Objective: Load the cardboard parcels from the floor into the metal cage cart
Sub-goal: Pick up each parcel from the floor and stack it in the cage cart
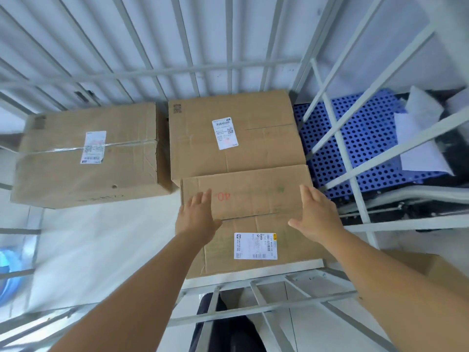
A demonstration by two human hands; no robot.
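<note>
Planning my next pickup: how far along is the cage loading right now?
Done: two parcels, the taped box and the back box, sit inside the cage cart. In hand: the left hand and right hand, fingers straight, flank the front box in the cart. Left: at least one more box shows outside the bars.

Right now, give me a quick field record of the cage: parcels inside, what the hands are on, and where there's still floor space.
parcels in cage: three
back left: taped parcel
back right: labelled parcel
front right: near parcel, against the back right one
left hand: open, on near parcel's left side
right hand: open, on its right side
bare cage floor: front left
outside cage: blue perforated pallet, right
</note>
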